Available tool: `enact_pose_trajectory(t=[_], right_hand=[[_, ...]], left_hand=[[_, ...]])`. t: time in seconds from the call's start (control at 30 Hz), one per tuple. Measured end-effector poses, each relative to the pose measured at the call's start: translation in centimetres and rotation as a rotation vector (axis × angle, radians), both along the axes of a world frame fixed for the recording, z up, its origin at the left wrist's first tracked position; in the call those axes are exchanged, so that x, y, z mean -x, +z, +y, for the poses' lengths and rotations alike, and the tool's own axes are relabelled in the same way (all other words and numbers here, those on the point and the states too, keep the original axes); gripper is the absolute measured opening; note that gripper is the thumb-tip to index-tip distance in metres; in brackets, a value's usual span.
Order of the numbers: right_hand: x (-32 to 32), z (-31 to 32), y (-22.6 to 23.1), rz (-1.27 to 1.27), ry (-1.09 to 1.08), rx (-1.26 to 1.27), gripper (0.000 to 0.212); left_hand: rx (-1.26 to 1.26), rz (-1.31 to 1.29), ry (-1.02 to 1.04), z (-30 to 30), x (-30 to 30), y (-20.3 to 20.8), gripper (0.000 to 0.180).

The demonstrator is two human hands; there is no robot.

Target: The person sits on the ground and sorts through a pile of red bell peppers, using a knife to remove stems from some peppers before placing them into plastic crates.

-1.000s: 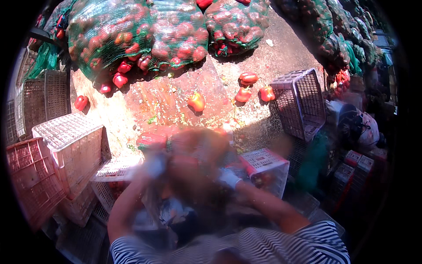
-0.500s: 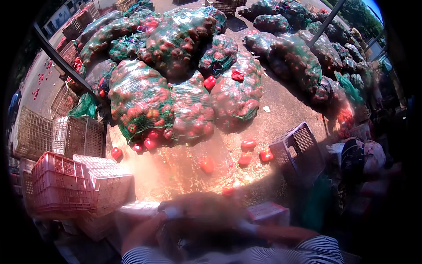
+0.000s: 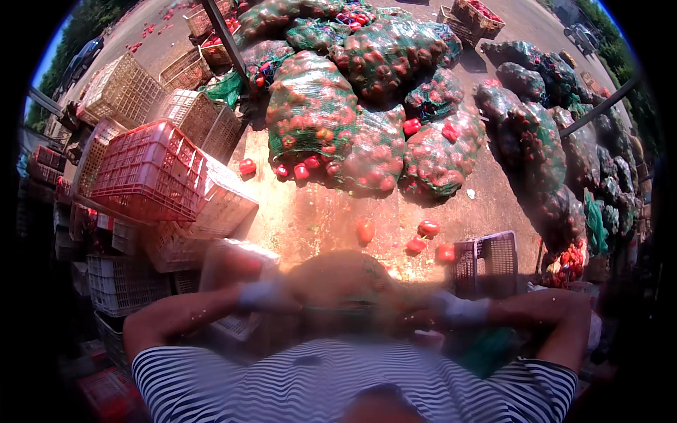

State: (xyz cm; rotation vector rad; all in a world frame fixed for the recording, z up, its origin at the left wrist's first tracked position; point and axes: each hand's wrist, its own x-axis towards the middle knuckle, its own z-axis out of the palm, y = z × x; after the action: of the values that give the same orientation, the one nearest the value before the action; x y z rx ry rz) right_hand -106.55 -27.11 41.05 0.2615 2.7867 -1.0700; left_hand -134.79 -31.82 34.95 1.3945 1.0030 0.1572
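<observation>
A bulky bundle (image 3: 338,276), brown and greenish and strongly blurred, was in the lower middle of the frame, in front of the striped shirt (image 3: 324,381) of the person. Both arms were spread, with the elbows bent outward to the lower left and lower right, and the forearms came inward from the two sides. The left hand (image 3: 279,297) was at the left side of the bundle, and the right hand (image 3: 436,309) was at its right side. Both hands were blurred, so I could not tell how far each grip was open, or if it had hold of the bundle. The rounded top of the bundle pointed to the upper edge of the frame; its lower part was unclear, so its long axis could not be told.

Above it, four loose red peppers (image 3: 428,228) lay on a brown surface (image 3: 289,204), at the middle of the frame. To the right of them stood a purplish crate (image 3: 465,265), its open side not clear to me. Green mesh sacks (image 3: 310,106), filled with red peppers, lay at the upper middle. At the left, a red crate (image 3: 144,169) leaned near pale crates (image 3: 229,194).
</observation>
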Motion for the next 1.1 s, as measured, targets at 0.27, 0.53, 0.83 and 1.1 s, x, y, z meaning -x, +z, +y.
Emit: enact_pose_trajectory(t=[0.27, 0.53, 0.83, 1.1], right_hand=[[-1.4, 2.0, 14.3, 0.125, -0.018, -0.127, 0.035], [5.2, 6.3, 2.1, 0.713, -1.241, 0.355, 0.025], [6.6, 3.7, -8.5, 1.088, -1.669, 0.998, 0.021], [3.7, 4.8, -1.9, 1.371, -1.215, 0.786, 0.014]], left_hand=[[0.035, -0.028, -0.018, -0.9, 7.7, 13.5, 0.025], [-0.751, 0.106, 0.518, 10.6, 9.2, 4.3, 0.011], [-0.026, -0.303, 0.567, 11.4, 8.1, -6.4, 0.012], [-0.103, -0.713, 0.779, 14.8, 4.1, 2.5, 0.008]])
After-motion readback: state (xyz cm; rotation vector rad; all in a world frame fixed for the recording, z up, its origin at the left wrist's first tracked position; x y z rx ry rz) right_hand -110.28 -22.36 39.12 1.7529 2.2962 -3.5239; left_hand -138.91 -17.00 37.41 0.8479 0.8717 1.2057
